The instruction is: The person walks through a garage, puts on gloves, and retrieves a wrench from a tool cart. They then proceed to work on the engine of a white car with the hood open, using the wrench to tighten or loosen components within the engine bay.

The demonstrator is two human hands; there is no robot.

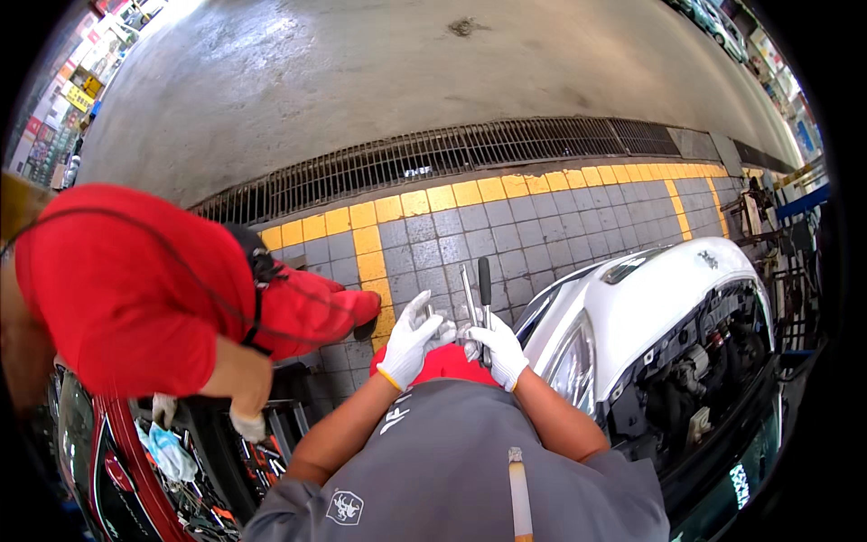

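A white car with its open engine bay (pixel 668 343) stood at right. A co-worker in a red shirt (pixel 117 289) bent at left. The white-gloved right hand (pixel 498 350) gripped a black-handled metal ratchet (pixel 484 294); the white-gloved left hand (pixel 411 341) pinched its steel head.

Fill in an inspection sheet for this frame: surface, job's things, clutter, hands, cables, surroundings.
Surface: grey paving with yellow tile lines; drain grate beyond.
Job's things: metal hand tools, one black-handled, held upright.
Clutter: rags and parts in the red car's open bay.
Hands: left hand and right hand, white-gloved, both on the tools.
Cables: thin black cord across the red-shirted person's back.
Surroundings: white car with engine bay exposed; red-shirted person leaning over the red car.
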